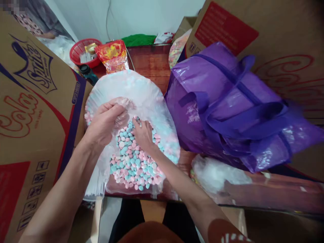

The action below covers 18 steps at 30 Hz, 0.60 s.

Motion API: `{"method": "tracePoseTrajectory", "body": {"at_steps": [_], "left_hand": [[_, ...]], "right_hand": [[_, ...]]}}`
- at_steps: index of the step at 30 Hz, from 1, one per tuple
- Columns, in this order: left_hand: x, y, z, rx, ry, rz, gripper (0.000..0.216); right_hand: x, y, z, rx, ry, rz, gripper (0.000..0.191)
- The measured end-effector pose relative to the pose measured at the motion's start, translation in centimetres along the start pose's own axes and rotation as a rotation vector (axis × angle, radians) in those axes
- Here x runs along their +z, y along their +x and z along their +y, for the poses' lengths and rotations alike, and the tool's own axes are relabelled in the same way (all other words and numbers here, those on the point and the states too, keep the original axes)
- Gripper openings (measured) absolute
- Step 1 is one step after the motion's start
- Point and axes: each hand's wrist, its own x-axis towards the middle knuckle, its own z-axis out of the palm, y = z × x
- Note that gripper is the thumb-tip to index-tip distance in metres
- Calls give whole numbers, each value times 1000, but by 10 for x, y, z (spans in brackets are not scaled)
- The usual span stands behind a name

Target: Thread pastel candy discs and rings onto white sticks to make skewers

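A big clear plastic bag (pixel 141 91) full of small pink, white and light-blue candies (pixel 134 165) lies on the wooden table in front of me. My left hand (pixel 106 123) is closed on a bunch of the bag's plastic at its opening, holding it up. My right hand (pixel 143 133) reaches inside the bag, fingers curled down among the candies; what they hold, if anything, is hidden.
A tall Cola/Sprite cardboard box (pixel 32 111) stands at the left. A purple shiny carry bag (pixel 227 108) and another carton (pixel 265 37) fill the right. Behind the bag are a red snack packet (pixel 113 55), a red basket (pixel 82 52) and a crumpled clear bag (pixel 215 172) near the table edge.
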Motion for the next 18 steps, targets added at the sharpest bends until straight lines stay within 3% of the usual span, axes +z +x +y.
{"method": "tracePoseTrajectory", "body": {"at_steps": [4, 7, 13, 18], "left_hand": [[0, -4, -16, 46, -41, -5, 11], [-3, -6, -20, 28, -39, 1, 10], [-18, -7, -6, 76, -131, -59, 15], [-23, -1, 1, 97, -189, -122, 13]], "right_hand": [[36, -55, 12, -452, -527, -110, 48], [56, -66, 30, -568, -621, -225, 54], [61, -10, 53, -618, -687, -204, 57], [65, 40, 59, -534, -637, -258, 37]]}}
